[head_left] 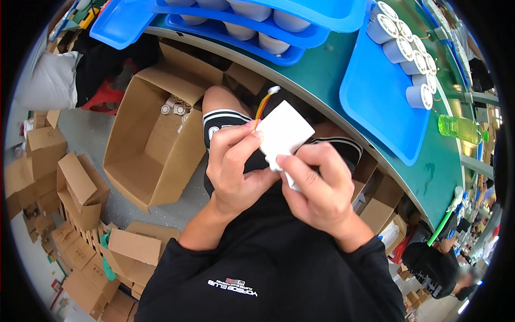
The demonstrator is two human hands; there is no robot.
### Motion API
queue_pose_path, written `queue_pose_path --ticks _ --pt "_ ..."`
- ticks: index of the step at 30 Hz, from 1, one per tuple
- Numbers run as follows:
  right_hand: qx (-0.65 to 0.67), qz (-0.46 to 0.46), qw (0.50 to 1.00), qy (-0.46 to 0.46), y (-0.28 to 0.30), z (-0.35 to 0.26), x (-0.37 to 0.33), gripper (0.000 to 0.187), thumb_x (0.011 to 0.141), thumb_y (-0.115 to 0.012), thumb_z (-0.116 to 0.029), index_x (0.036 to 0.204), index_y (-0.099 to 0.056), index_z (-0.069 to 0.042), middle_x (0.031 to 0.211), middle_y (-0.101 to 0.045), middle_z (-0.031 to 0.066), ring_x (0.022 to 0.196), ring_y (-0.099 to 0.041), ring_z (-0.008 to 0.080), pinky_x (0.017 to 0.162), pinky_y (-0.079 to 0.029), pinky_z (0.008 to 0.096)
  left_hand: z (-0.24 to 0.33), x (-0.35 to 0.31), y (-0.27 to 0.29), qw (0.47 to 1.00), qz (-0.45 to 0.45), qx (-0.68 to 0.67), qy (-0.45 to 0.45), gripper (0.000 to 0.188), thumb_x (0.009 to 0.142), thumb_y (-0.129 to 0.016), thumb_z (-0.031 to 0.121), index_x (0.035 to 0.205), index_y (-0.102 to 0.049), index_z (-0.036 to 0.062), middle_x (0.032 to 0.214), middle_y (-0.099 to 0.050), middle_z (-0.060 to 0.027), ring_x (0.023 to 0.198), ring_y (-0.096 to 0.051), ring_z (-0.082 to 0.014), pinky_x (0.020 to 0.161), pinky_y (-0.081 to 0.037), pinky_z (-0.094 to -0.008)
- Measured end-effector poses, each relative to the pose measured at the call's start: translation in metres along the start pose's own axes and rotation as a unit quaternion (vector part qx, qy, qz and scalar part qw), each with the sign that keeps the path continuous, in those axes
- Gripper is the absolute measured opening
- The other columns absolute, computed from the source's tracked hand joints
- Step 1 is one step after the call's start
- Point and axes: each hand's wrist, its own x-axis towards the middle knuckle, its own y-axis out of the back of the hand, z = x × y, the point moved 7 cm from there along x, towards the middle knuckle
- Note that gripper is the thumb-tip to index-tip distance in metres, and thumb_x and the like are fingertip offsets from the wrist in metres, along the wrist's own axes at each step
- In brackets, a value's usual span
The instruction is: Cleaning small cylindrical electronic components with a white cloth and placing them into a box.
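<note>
Over my lap I hold a small white square-faced plastic part [285, 127] between both hands. Red and yellow wires [262, 107] with a white plug at the end come out of its left side. My left hand [236, 161] grips that side, thumb underneath and fingertips by the wires. With thumb and fingers pinched, my right hand [319, 185] is at the near edge, where a small white piece [291, 181] sticks out; I cannot tell whether it is joined to the square part.
A large open cardboard box [177, 155] with a few white round parts stands left of my legs. On the green table [322, 67], a blue tray [359, 107] bears several white cylindrical parts, near stacked blue trays [322, 37] and a green bottle [458, 129]. Other people sit nearby.
</note>
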Motion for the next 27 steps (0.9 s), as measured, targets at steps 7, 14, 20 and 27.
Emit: queue_pose_path --ticks 7,14,20,27 --pt "-0.001 0.002 1.0 0.002 -0.005 -0.007 0.004 0.035 0.062 -0.073 0.01 0.095 -0.069 -0.001 0.085 -0.056 0.0097 0.069 -0.056 0.023 0.059 -0.045 0.0305 -0.004 0.001 0.009 0.999 0.029 0.001 0.018 0.065 0.053 -0.092 0.01 0.109 -0.06 0.0045 0.106 -0.061 -0.0137 0.089 -0.063 -0.0276 0.073 -0.054 -0.0335" --pt "-0.001 0.017 1.0 -0.005 -0.01 -0.011 0.002 0.036 0.062 -0.072 0.01 0.096 -0.069 -0.001 0.086 -0.055 0.0096 0.07 -0.056 0.0232 0.059 -0.045 0.0305 -0.002 0.003 0.015 0.999 0.041 0.016 0.004 0.065 0.053 -0.093 0.012 0.11 -0.06 0.0048 0.104 -0.06 -0.0128 0.088 -0.063 -0.0272 0.072 -0.054 -0.0339" --pt "-0.007 0.0 1.0 -0.007 -0.01 -0.011 0.008 0.035 0.063 -0.072 0.01 0.096 -0.07 -0.001 0.086 -0.055 0.0098 0.071 -0.056 0.0231 0.06 -0.046 0.0313 -0.002 0.006 0.015 0.999 0.035 0.033 -0.013 0.062 0.055 -0.092 0.01 0.109 -0.062 0.0046 0.105 -0.06 -0.0131 0.088 -0.063 -0.0269 0.071 -0.053 -0.0333" --pt "-0.108 0.097 0.986 -0.078 0.024 0.022 0.013 0.028 0.07 -0.069 0.009 0.097 -0.069 0.001 0.086 -0.056 0.0106 0.072 -0.058 0.0219 0.062 -0.045 0.0285 -0.006 0.002 0.018 0.998 0.063 0.015 0.024 0.069 0.053 -0.093 0.013 0.11 -0.056 0.0064 0.1 -0.058 -0.0113 0.083 -0.061 -0.0242 0.068 -0.053 -0.0323"
